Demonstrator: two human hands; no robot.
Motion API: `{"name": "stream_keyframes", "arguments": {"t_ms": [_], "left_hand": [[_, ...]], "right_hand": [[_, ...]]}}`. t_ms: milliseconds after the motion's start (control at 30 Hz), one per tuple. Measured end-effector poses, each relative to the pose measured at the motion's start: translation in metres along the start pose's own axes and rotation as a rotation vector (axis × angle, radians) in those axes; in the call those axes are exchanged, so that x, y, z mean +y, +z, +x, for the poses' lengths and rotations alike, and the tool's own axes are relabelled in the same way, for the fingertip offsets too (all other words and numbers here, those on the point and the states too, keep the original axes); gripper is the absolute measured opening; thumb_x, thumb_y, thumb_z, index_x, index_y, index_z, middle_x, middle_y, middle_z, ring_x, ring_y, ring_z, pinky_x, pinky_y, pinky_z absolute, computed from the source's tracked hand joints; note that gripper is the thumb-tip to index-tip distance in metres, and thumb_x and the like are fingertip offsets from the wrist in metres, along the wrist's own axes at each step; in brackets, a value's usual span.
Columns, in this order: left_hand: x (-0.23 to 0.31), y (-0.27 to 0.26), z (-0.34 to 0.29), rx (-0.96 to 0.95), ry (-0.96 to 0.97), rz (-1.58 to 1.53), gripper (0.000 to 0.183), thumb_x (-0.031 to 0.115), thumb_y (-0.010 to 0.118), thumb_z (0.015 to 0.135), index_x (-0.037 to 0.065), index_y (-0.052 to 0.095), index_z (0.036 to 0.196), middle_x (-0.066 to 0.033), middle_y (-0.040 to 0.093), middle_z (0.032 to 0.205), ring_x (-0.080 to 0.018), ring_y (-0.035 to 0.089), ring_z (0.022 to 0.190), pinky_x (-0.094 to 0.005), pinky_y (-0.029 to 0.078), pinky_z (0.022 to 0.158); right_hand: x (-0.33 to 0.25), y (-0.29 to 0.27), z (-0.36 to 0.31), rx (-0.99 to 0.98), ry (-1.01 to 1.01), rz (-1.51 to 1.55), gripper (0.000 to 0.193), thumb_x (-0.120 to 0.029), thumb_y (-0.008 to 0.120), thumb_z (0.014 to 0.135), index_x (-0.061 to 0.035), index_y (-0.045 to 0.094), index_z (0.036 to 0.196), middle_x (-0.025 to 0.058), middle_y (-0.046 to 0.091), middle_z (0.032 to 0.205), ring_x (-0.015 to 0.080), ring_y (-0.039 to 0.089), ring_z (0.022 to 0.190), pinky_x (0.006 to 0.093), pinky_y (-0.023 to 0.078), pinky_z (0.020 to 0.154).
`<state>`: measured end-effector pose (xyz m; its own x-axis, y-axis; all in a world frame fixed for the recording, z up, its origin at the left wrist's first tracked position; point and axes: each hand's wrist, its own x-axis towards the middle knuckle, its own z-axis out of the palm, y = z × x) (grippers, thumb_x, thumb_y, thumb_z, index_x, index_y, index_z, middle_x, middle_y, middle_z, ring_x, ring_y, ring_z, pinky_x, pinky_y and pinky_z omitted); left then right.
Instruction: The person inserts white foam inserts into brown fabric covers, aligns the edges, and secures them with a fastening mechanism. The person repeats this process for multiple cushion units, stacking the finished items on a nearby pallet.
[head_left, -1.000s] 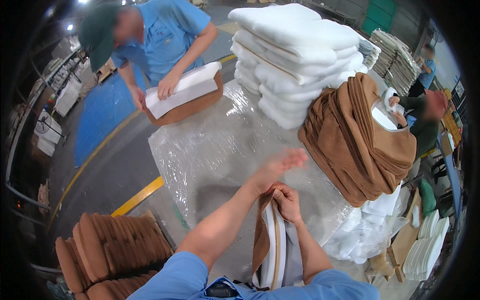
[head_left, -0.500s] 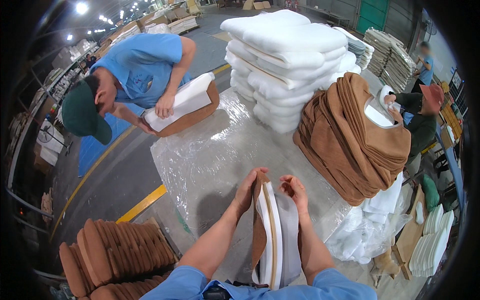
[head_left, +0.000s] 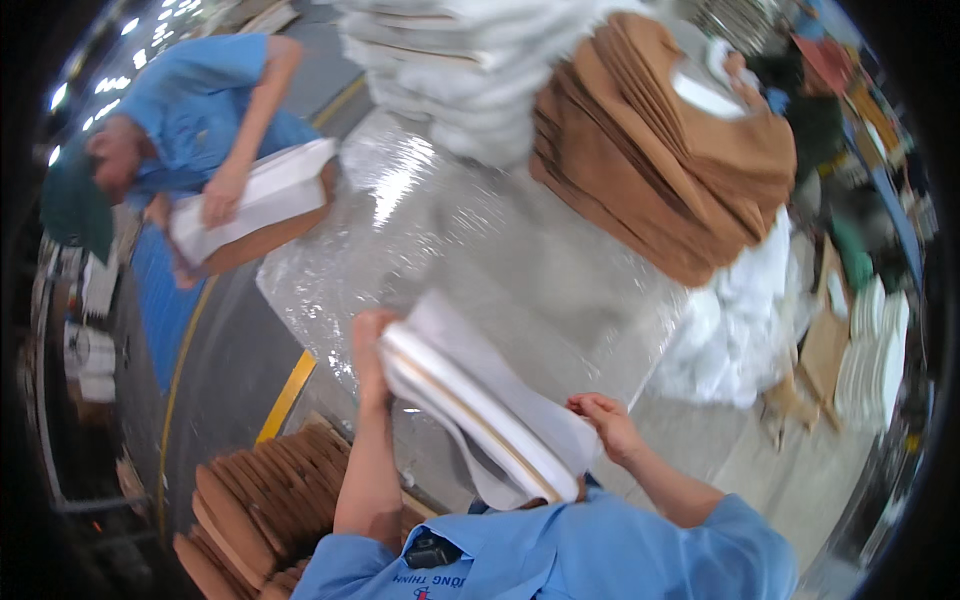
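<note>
A long layered cushion (head_left: 475,400) lies slantwise in front of my body. White foam and a thin tan layer show along its side, with loose grey cloth (head_left: 455,335) spread around it. My left hand (head_left: 372,350) is closed around its far left end, slightly blurred. At the near right end, the fingers of my right hand (head_left: 608,420) are pressed together at the edge of the grey cloth. The cushion's brown cover is mostly hidden underneath.
A plastic-wrapped table (head_left: 480,240) stands ahead, bearing a white padding stack (head_left: 450,80) and brown covers (head_left: 660,150). A co-worker (head_left: 215,110) at left handles a white and brown cushion (head_left: 255,205); another person (head_left: 800,90) works at right. Brown cushions (head_left: 260,500) stand in rows lower left.
The cushion has turned from upright to slanting, its grey cloth now uppermost. My left hand moved left with its far end; my right hand came lower and nearer. The whole view shifted.
</note>
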<state>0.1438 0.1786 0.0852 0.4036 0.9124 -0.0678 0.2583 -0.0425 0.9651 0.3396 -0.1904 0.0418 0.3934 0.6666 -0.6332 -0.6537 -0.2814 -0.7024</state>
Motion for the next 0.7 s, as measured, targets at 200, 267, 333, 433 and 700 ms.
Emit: {"name": "stream_keyframes", "arguments": {"t_ms": [200, 267, 333, 433, 700], "left_hand": [[0.0, -0.003, -0.086, 0.385, -0.374, -0.558, 0.029, 0.03, 0.047, 0.106, 0.005, 0.061, 0.102, -0.0096, 0.064, 0.107, -0.0204, 0.063, 0.103, -0.0376, 0.05, 0.095], [0.013, -0.017, -0.127, 0.327, -0.174, -0.473, 0.022, 0.026, 0.05, 0.104, 0.009, 0.051, 0.09, -0.0033, 0.051, 0.09, -0.0163, 0.056, 0.086, -0.0366, 0.051, 0.085], [0.025, -0.025, -0.17, 0.392, -0.238, -0.398, 0.02, 0.024, 0.051, 0.104, 0.009, 0.049, 0.093, -0.003, 0.047, 0.093, -0.0158, 0.053, 0.087, -0.0353, 0.049, 0.082], [0.019, -0.017, -0.234, 0.48, -0.311, -0.373, 0.022, 0.026, 0.05, 0.105, 0.007, 0.05, 0.095, -0.0035, 0.045, 0.096, -0.0158, 0.053, 0.089, -0.0332, 0.048, 0.083], [-0.019, -0.031, -0.282, 0.426, -0.128, -0.027, 0.029, 0.025, 0.044, 0.107, 0.002, 0.049, 0.09, -0.0063, 0.044, 0.094, -0.0191, 0.048, 0.085, -0.0326, 0.043, 0.081]], "right_hand": [[0.021, -0.028, -0.042, 0.198, -0.126, 0.479, 0.055, -0.049, 0.05, 0.109, 0.0006, 0.07, 0.124, 0.0136, 0.072, 0.119, 0.022, 0.064, 0.117, 0.0395, 0.049, 0.106], [-0.008, -0.041, -0.024, 0.16, -0.275, 0.563, 0.059, -0.051, 0.047, 0.11, 0.002, 0.069, 0.122, 0.0149, 0.072, 0.119, 0.0239, 0.064, 0.117, 0.0404, 0.047, 0.108], [-0.03, -0.04, -0.014, 0.196, -0.376, 0.539, 0.064, -0.056, 0.043, 0.11, 0.0022, 0.069, 0.12, 0.0148, 0.071, 0.121, 0.0248, 0.064, 0.118, 0.0404, 0.047, 0.109], [-0.05, -0.03, -0.005, 0.199, -0.513, 0.309, 0.067, -0.058, 0.037, 0.112, -0.0001, 0.069, 0.123, 0.0113, 0.069, 0.123, 0.0218, 0.059, 0.118, 0.0382, 0.043, 0.108], [-0.058, -0.013, -0.006, 0.054, -0.75, 0.17, 0.066, -0.057, 0.038, 0.111, -0.0007, 0.063, 0.133, 0.0098, 0.062, 0.135, 0.0186, 0.057, 0.119, 0.0362, 0.041, 0.108]]}}
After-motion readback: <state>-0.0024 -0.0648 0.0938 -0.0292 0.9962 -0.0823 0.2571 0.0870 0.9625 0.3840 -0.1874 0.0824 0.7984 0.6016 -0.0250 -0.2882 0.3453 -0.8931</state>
